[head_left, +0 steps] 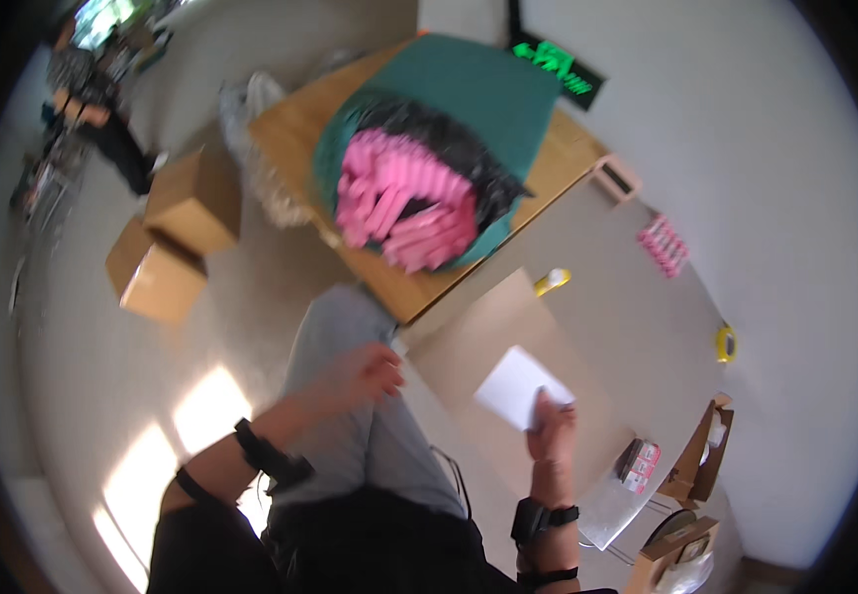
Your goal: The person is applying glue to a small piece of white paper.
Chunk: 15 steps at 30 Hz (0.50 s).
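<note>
The right hand [553, 428] held the white card [513, 386] by its near right corner, thumb laid over the upper face and the fingers closed on it, partly hidden beneath. The card lay in view over the cardboard [508, 317], a flat brown sheet on the grey table [647, 317]; whether its far edge rested on the sheet could not be told. The left hand [375, 374] was above the left trouser leg [335, 337], near the cardboard's left corner and apart from the card; its fingers were bent and blurred, and their spacing could not be told. A yellow tool [552, 282] lay just beside the cardboard's far corner. Farther along the table were a pink pack [664, 246] and a yellow round-ended item [726, 344] near the edge. A small red-and-white box [638, 465] stood beside the cardboard's right corner. Beyond, on a wooden table [572, 148], a green sack [478, 89] lay with its mouth toward the wearer, showing black plastic [439, 134] and many pink pieces [409, 198]. Two cartons [191, 203] stood touching on the floor at left, with another person [93, 99] beyond them.
</note>
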Available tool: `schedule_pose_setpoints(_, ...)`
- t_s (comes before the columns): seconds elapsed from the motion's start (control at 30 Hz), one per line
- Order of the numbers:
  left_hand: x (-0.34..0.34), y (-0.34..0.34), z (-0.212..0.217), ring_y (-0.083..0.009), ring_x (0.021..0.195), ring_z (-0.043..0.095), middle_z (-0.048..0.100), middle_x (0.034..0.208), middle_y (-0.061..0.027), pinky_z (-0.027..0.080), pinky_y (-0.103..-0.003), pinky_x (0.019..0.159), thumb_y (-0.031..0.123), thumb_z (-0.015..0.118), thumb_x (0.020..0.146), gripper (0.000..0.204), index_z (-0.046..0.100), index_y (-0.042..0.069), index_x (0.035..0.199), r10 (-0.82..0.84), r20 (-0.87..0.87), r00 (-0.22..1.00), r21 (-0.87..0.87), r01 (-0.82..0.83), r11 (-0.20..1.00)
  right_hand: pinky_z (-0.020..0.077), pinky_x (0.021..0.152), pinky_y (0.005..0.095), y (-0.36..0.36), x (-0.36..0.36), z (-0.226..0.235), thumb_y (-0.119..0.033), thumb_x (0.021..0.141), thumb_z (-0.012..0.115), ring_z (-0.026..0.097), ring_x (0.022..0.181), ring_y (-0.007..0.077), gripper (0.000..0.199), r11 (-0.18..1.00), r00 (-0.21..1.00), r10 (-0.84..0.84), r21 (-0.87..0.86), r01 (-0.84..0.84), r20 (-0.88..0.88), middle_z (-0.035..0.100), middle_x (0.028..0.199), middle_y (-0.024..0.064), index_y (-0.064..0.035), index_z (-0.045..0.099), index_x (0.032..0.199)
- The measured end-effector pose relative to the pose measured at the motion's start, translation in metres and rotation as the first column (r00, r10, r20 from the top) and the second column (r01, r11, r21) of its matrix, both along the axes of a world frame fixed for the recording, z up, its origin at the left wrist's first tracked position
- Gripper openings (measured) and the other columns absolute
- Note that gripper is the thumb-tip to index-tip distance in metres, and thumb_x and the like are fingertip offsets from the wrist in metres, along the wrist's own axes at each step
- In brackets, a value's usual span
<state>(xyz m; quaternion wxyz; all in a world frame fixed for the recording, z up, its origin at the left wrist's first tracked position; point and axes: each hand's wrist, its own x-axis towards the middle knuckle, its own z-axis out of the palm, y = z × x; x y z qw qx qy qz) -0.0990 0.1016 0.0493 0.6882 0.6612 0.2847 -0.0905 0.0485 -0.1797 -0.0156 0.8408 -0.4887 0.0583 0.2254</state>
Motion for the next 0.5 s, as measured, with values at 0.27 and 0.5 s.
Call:
schedule_pose_setpoints(0.27,-0.145,0.151,0.016,-0.0206,0.090,0.064,0.064,0.095,-0.0114,0.053,-0.034,0.076,0.028,0.052,0.092,0.028,0.057,0.005,0.107,-0.171,-0.702,0.691,0.074,0.310,0.948,0.0470,0.085,0.0370,-0.104,0.034,-0.104,-0.014,0.084,0.065,0.058,0.100,0.0242,0.041,0.910,0.976,-0.059,-0.413,-0.034,-0.210,0.059,0.111,0.0112,-0.0002,0.049,0.120)
schedule_pose_setpoints(0.5,-0.261,0.077,-0.068,-0.0267,0.124,0.044,0.046,0.134,-0.0135,0.035,-0.040,0.103,0.037,0.058,0.086,0.060,0.037,0.013,0.137,-0.490,-0.725,0.485,-0.159,0.574,0.803,0.0419,0.090,0.0407,-0.098,0.030,-0.115,-0.022,0.086,0.064,0.052,0.109,0.0267,0.051,0.863,0.941,-0.048,-0.489,-0.130,-0.334,0.056,0.118,0.0110,-0.0035,0.044,0.129)
